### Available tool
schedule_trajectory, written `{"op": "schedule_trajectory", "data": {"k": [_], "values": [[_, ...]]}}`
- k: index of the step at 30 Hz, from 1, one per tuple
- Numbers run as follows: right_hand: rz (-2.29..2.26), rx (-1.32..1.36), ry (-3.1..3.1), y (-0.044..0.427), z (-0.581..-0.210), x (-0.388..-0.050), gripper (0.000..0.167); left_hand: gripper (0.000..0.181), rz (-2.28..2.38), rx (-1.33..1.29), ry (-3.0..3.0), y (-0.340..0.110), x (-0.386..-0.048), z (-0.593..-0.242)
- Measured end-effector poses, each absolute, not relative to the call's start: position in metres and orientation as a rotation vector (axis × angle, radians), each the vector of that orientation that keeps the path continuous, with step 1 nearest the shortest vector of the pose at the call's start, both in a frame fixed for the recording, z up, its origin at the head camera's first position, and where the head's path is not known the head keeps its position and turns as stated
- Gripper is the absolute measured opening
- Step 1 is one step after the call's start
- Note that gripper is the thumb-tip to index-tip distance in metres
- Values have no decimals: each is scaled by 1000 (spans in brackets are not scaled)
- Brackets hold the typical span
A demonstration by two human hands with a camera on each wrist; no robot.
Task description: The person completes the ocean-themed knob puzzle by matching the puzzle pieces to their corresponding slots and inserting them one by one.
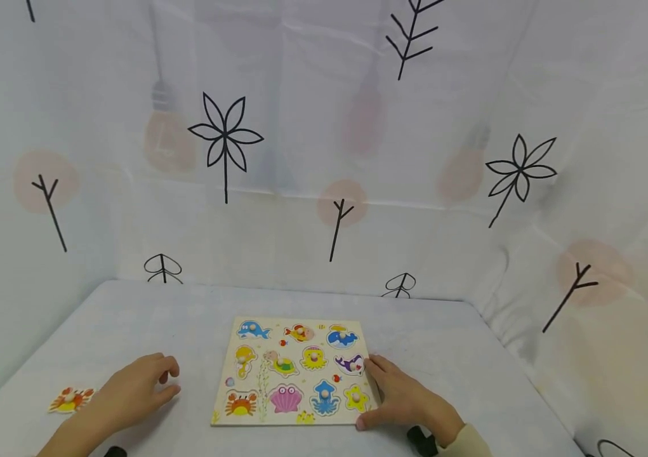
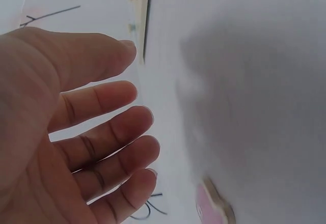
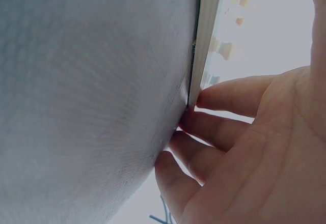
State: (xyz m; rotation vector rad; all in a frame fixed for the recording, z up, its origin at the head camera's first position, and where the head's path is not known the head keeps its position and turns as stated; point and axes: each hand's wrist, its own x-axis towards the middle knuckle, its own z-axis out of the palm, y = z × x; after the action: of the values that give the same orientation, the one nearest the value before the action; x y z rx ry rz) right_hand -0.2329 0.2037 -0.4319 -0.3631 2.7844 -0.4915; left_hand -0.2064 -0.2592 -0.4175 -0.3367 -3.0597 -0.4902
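A wooden peg puzzle board [image 1: 312, 324] with sea-animal pictures lies flat on the table. My right hand [image 1: 398, 397] rests against its right edge, the thumb near the front right corner. In the right wrist view, the fingertips [image 3: 210, 99] touch the board's side and the tablecloth. Left of the board, my left hand [image 1: 132, 390] is held over the table with loosely bent fingers and holds nothing. Beside its forearm lies a loose crab piece [image 1: 63, 401] with a knob. A pink wooden piece [image 2: 210, 206] shows partly in the left wrist view; I cannot find it in the head view.
Several pieces with knobs sit in the board, among them an octopus [image 1: 313, 359] and a starfish [image 1: 356, 398]. A white cloth [image 1: 186, 304] covers the table. Patterned curtains [image 1: 301, 241] hang behind it and at both sides. A black object [image 1: 422, 441] is by the right wrist.
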Motion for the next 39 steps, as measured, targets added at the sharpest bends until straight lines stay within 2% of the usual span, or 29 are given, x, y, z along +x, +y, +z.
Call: {"op": "schedule_trajectory", "data": {"k": [10,28,39], "values": [[-502,-356,2795,207,-435,-233,123,23,-478,-449,-2888,-301,-195,-427],[-501,-351,2786,201,-429,-231,121,31,-429,-488,-2670,-334,-190,-442],[-514,-362,2788,200,-427,-230,121,18,-471,-337,-2922,-343,-192,-438]]}}
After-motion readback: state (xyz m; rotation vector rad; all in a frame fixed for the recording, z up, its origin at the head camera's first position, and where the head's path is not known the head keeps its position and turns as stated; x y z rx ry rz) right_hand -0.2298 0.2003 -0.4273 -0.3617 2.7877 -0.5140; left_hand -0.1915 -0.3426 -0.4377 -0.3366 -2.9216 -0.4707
